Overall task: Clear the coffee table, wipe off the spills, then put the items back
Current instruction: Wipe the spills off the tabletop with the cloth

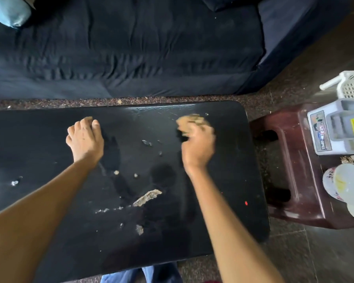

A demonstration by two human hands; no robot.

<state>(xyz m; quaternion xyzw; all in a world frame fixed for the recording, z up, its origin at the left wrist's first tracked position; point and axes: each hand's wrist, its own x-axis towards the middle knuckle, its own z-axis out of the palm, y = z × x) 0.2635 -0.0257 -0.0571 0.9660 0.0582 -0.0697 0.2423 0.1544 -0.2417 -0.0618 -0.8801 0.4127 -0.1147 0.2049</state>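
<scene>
Tan cloth (189, 121) blurred in right hand (198, 148) grip, left hand (85, 139) flat, released, on coffee table (233, 180)

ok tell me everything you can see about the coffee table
The coffee table is a low black rectangle with rounded corners and a glossy, worn top. Pale chipped patches, crumbs and a small red speck dot it. It stands on speckled floor before a dark sofa. The left hand rests flat on it; the right hand, blurred, presses a tan cloth near its far right corner.

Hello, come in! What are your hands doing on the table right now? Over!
Right hand scrubbing with tan cloth. Left hand flat on table. Crumbs remain.
</scene>
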